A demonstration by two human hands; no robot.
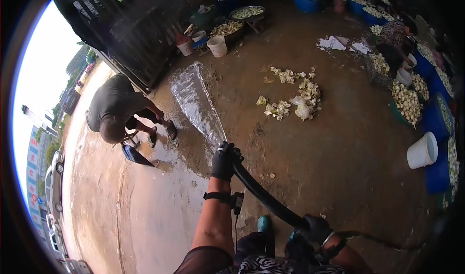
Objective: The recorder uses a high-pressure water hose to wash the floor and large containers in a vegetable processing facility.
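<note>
Both hands are in black gloves on a thick black hose (264, 196). My left hand (224, 160) is closed around its front end, near the middle of the view, with a strapped device on that wrist. My right hand (315, 228) grips the hose lower down at the right. A wide, clear sheet of water (196, 99) sprays from the front end onto the wet concrete floor (160, 196). Right of the spray lie loose piles of pale leafy peelings (307, 92).
Another person (111, 104) bends at the left beside a dark object (135, 155). Buckets (217, 46) and heaped tubs stand along the back. Blue tubs (433, 114), a white bucket (422, 150) and a co-worker (395, 44) line the right. Parked cars (54, 182) are outside.
</note>
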